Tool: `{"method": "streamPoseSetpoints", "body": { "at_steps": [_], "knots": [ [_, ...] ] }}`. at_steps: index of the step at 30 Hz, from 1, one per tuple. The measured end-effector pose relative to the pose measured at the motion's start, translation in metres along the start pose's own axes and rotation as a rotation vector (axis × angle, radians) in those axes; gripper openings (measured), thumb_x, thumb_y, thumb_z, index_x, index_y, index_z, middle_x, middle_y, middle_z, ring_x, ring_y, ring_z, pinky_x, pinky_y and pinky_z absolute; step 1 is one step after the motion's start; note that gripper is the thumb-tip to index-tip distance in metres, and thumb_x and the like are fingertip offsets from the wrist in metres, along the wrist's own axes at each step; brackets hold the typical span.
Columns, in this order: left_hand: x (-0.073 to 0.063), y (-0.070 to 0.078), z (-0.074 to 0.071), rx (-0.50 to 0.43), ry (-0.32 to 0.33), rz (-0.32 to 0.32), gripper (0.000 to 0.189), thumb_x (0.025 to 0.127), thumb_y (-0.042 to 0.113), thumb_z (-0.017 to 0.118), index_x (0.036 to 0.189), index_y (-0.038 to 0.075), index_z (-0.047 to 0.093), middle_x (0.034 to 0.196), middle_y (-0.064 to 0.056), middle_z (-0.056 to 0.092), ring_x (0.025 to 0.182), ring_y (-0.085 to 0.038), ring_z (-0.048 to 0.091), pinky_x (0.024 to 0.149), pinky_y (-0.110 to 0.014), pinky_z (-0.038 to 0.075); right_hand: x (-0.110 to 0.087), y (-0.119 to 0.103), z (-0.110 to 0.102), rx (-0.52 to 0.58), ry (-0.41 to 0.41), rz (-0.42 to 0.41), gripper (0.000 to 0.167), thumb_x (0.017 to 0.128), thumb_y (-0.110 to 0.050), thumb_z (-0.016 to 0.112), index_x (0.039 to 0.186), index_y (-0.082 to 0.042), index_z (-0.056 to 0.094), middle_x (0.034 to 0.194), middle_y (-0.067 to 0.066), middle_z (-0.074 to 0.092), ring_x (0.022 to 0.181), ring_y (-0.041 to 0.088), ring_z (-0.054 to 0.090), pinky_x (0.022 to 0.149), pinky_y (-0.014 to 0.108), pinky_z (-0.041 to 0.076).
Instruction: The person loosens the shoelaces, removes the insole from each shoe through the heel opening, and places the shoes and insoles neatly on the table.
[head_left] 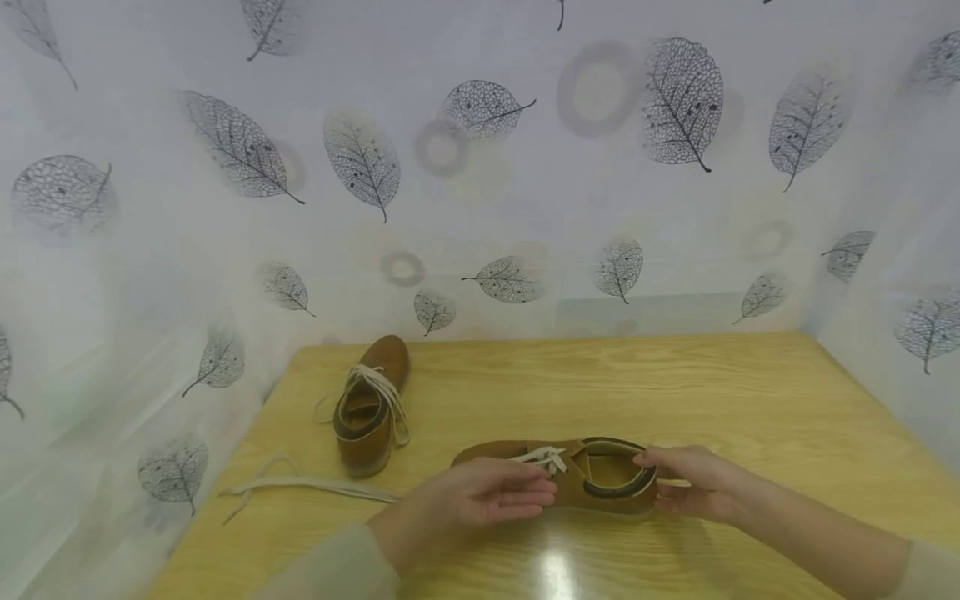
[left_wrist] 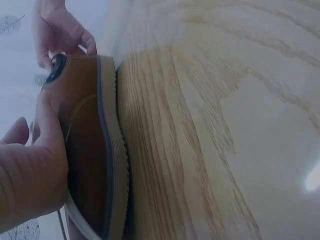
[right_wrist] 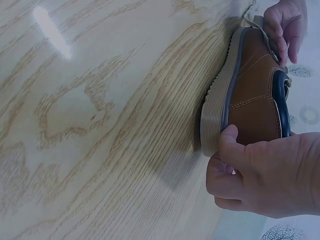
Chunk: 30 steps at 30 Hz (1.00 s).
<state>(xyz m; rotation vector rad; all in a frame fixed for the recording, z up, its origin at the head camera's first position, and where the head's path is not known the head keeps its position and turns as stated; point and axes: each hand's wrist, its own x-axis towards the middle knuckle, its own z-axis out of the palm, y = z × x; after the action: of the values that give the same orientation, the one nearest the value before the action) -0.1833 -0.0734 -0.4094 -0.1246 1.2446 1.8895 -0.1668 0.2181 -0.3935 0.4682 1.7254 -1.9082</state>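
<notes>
A brown leather shoe [head_left: 525, 492] lies on the table, its toe to the left and its opening to the right. Over its front and beside its cream shoelace [head_left: 551, 457] rests my left hand [head_left: 487, 493], fingers loosely extended. In the left wrist view, the left hand [left_wrist: 32, 170] covers part of the shoe's upper [left_wrist: 87, 145]. My right hand [head_left: 701, 482] holds the heel, a fingertip at the collar rim. The right wrist view shows the right hand [right_wrist: 265, 172] with bent fingers against the heel [right_wrist: 252, 117]. The left wrist hides the near end of a long lace [head_left: 322, 483].
Another brown shoe [head_left: 372, 425] stands farther back on the left, its cream laces draped over the opening. The wooden table [head_left: 600, 383] is bordered by a pale leaf-patterned curtain [head_left: 510, 192] behind and at both sides.
</notes>
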Motion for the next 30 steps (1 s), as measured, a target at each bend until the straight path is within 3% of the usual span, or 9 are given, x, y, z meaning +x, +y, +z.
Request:
{"method": "streamPoseSetpoints", "body": {
  "at_steps": [3,7,11,14,19,24,30],
  "knots": [
    [0.002,-0.002,0.009,-0.004,0.019,0.036,0.019,0.092,0.009,0.059,0.109,0.001,0.063,0.099,-0.012,0.071,0.093,-0.020,0.068,0.097,-0.039,0.049,0.000,0.000,-0.001,-0.009,-0.005,0.000,0.007,0.087,-0.010,0.061,0.085,-0.006,0.066,0.120,0.022,0.034,0.098,0.027,0.047,0.083,0.030,0.052],
    [0.004,-0.005,0.019,0.027,0.119,0.120,0.020,0.090,0.007,0.061,0.108,-0.001,0.064,0.094,-0.010,0.071,0.088,-0.019,0.069,0.093,-0.039,0.052,-0.001,-0.001,0.000,-0.016,-0.014,0.004,0.008,0.088,-0.010,0.060,0.089,-0.004,0.064,0.122,0.023,0.033,0.100,0.027,0.048,0.084,0.030,0.053],
    [0.008,-0.007,0.028,0.076,0.188,0.147,0.023,0.089,0.007,0.062,0.109,-0.004,0.064,0.092,-0.010,0.072,0.085,-0.018,0.069,0.089,-0.037,0.054,-0.001,0.000,0.000,-0.020,-0.014,0.004,0.010,0.088,-0.010,0.060,0.092,-0.001,0.063,0.123,0.024,0.031,0.100,0.028,0.049,0.084,0.030,0.053],
    [0.013,-0.009,0.034,0.128,0.238,0.173,0.022,0.088,0.009,0.065,0.107,-0.003,0.066,0.089,-0.009,0.072,0.080,-0.015,0.069,0.082,-0.033,0.057,0.000,0.000,0.000,-0.013,-0.015,0.000,0.011,0.088,-0.009,0.060,0.093,0.000,0.062,0.122,0.024,0.031,0.099,0.028,0.050,0.085,0.031,0.054],
    [0.021,-0.015,0.040,0.219,0.328,0.271,0.015,0.085,0.010,0.068,0.095,-0.001,0.069,0.078,-0.006,0.072,0.066,-0.009,0.068,0.066,-0.025,0.059,0.001,0.000,0.000,0.004,-0.027,-0.005,0.011,0.087,-0.007,0.060,0.094,0.001,0.062,0.118,0.022,0.034,0.097,0.025,0.052,0.086,0.031,0.054],
    [0.026,-0.028,0.036,0.231,0.337,0.390,0.015,0.085,0.009,0.068,0.092,-0.004,0.068,0.079,-0.011,0.072,0.067,-0.014,0.069,0.063,-0.026,0.059,0.001,0.002,-0.001,-0.003,-0.028,-0.003,0.010,0.086,-0.008,0.062,0.092,0.000,0.063,0.115,0.020,0.037,0.096,0.024,0.052,0.084,0.029,0.054],
    [0.028,-0.041,0.026,0.257,0.252,0.519,0.021,0.084,0.011,0.069,0.097,-0.005,0.066,0.085,-0.013,0.071,0.074,-0.016,0.070,0.070,-0.028,0.059,0.000,0.003,-0.002,0.011,-0.028,0.004,0.010,0.085,-0.008,0.062,0.091,0.000,0.062,0.114,0.020,0.037,0.095,0.025,0.051,0.084,0.030,0.055]
  ]
}}
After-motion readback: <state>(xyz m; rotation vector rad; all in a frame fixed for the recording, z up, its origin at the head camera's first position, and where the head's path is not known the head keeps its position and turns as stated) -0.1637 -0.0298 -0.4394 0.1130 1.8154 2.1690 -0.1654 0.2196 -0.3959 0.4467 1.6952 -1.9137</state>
